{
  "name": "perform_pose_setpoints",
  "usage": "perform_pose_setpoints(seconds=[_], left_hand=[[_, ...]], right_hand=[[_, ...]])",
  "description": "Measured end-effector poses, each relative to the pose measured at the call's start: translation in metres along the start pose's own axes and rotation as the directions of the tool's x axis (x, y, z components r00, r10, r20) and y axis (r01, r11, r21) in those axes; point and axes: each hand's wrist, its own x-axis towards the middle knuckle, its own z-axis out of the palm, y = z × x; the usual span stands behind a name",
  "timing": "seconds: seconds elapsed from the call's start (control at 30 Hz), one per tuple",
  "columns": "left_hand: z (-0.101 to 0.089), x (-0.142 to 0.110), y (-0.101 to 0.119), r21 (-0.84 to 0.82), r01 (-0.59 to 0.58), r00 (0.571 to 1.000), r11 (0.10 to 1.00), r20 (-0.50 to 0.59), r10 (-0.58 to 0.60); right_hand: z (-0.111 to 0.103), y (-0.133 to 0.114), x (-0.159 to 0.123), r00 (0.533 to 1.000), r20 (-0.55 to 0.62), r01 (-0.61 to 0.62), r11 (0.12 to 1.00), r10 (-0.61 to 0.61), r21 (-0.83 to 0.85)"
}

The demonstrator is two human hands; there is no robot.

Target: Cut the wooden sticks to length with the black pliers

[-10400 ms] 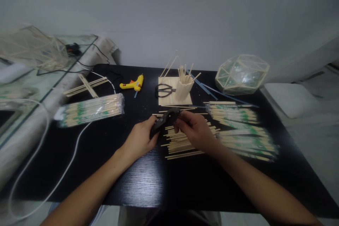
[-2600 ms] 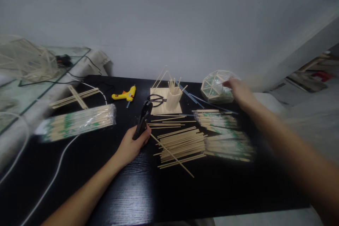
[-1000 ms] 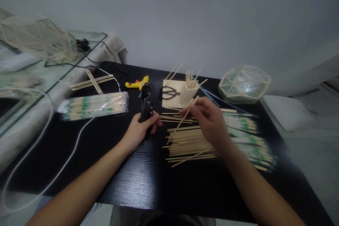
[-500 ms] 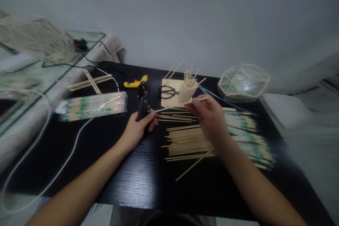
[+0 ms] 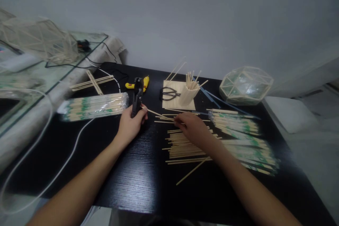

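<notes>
My left hand (image 5: 131,120) is closed around the handles of a pair of black hand cutters (image 5: 137,97), held upright with the jaws on top. A thin wooden stick (image 5: 160,114) slants from beside my left fingers to the fingertips of my right hand (image 5: 193,127), which pinch its other end. Below the right fingers lie several loose sticks (image 5: 164,121). Under my right hand and wrist spreads a larger pile of sticks (image 5: 180,146), partly hidden. One separate stick (image 5: 192,172) juts out toward the front of the black table (image 5: 140,169).
Black scissors (image 5: 169,93) and a stick-filled wooden cup (image 5: 187,96) rest on a wooden board (image 5: 172,105). A yellow glue gun (image 5: 146,83) is behind the cutters. Bagged sticks lie left (image 5: 96,105) and right (image 5: 237,122). A geometric stick frame (image 5: 246,84) stands back right; a white cable (image 5: 75,152) loops left.
My right hand took up a stick and brought its end to my left hand. Now it has lowered over the loose sticks, while my left hand and the cutters have shifted slightly left.
</notes>
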Motion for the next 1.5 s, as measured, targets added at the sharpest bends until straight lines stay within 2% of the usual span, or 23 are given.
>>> perform_pose_setpoints(seconds=[0.13,0.33,0.57,0.7,0.87,0.97,1.17,1.3,1.4,1.5], left_hand=[[-0.001,-0.004,-0.003,0.156,-0.093,0.995,0.983,-0.006,0.095],[-0.002,-0.007,-0.003,0.231,-0.164,0.986,0.959,0.014,0.165],[-0.001,-0.007,-0.004,0.222,-0.178,0.984,0.959,0.021,0.178],[-0.001,-0.006,-0.004,0.189,-0.148,0.988,0.971,-0.004,0.152],[0.000,-0.006,0.000,0.090,-0.109,0.993,0.990,-0.025,0.112],[0.001,-0.006,-0.001,0.047,-0.115,0.993,0.992,-0.006,0.115],[0.000,-0.011,-0.005,0.141,-0.203,0.979,0.969,0.031,0.200],[0.000,-0.015,-0.003,0.193,-0.248,0.968,0.949,0.073,0.238],[0.002,-0.017,0.001,0.176,-0.245,0.969,0.954,0.090,0.232],[0.005,-0.019,0.005,0.058,-0.183,0.982,0.981,0.067,0.179]], right_hand=[[0.006,-0.003,0.000,0.997,0.071,0.026,0.979,-0.012,-0.202],[0.015,0.002,-0.002,0.995,0.098,0.061,0.950,-0.033,-0.305],[0.022,-0.001,-0.005,0.982,0.187,0.097,0.899,-0.017,-0.428],[0.018,-0.009,-0.008,0.984,0.173,0.122,0.874,-0.044,-0.470],[0.007,-0.014,-0.010,0.991,0.098,0.117,0.942,-0.090,-0.313],[0.002,-0.017,-0.010,0.995,0.088,0.071,0.972,-0.053,-0.226],[-0.003,-0.028,-0.008,0.983,0.186,0.050,0.962,0.001,-0.269],[0.000,-0.029,-0.008,0.987,0.161,0.058,0.978,-0.026,-0.200],[0.003,-0.026,-0.009,0.990,0.128,0.061,0.996,-0.053,-0.059],[-0.001,-0.027,-0.008,0.997,0.061,0.024,0.982,-0.036,0.187]])
